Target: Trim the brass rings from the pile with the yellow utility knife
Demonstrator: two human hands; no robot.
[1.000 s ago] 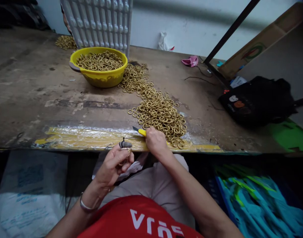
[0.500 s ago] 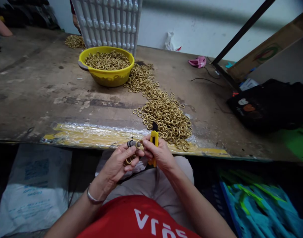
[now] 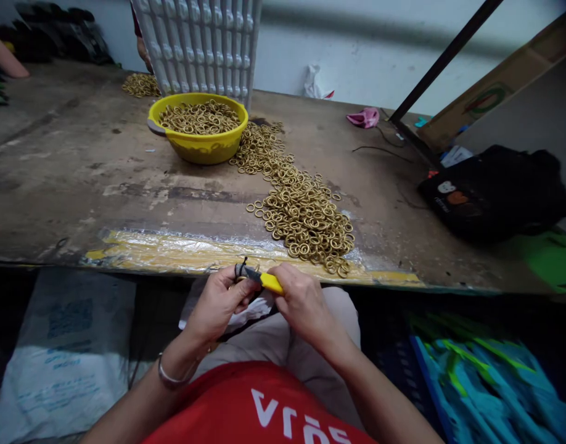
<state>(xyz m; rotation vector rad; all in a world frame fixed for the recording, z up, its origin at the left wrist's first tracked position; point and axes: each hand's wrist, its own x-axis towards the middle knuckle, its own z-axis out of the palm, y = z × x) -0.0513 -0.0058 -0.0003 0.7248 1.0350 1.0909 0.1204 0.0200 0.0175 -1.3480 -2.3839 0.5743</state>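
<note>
My right hand is closed round a yellow utility knife, its dark blade pointing left at the fingertips of my left hand. That left hand pinches a gold-coloured ring, mostly hidden by the fingers and the blade. A grey wrap with a black tie sits on the left index finger. Both hands are just off the table's front edge, above my lap. Beyond them a heap of gold-coloured rings spreads across the table, back to a yellow basin filled with more rings.
The worn table has yellow tape along its front edge. A grey ribbed panel stands behind the basin. At right lie a black bag and a pink cloth. Another person's arm shows at far left.
The knife has swung from upright to lying leftward, its blade now at the left fingertips. My left fingers have curled in, covering more of the rings they hold.
</note>
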